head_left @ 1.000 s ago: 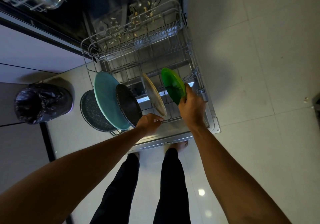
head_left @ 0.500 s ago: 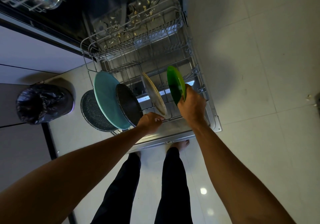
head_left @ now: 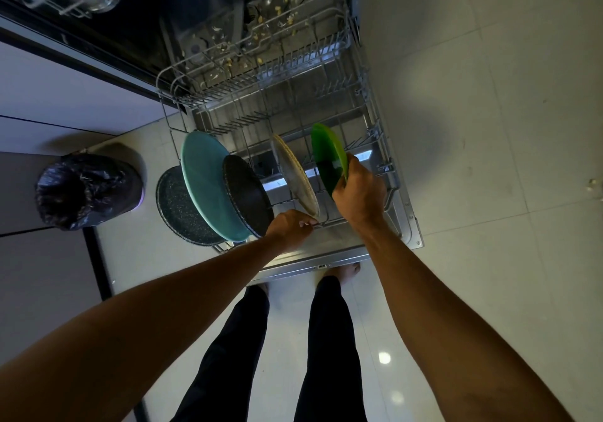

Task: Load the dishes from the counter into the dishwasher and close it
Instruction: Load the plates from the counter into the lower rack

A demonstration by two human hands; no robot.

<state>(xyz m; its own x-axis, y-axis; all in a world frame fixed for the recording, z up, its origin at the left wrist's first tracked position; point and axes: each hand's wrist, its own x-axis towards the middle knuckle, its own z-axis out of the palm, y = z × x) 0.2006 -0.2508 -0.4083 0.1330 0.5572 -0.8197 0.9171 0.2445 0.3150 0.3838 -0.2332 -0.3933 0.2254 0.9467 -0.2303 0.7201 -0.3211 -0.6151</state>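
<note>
Right hand [head_left: 359,195] grips green plate [head_left: 328,157] by its near edge, upright in lower rack [head_left: 388,173]; left hand [head_left: 290,229] clutches rack's front wire beside beige plate [head_left: 295,177].

A glossy translucent green plate [head_left: 328,155] is gripped by the right hand [head_left: 359,195]; grey coated-wire rack [head_left: 261,95] beyond, speckled matt dark plates [head_left: 249,196] just left of the left hand [head_left: 290,227], shiny floor tiles [head_left: 489,95] around

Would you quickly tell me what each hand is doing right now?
Left hand: closed on the front wire of the lower rack.
Right hand: closed on the green plate, standing it in the rack.
</note>
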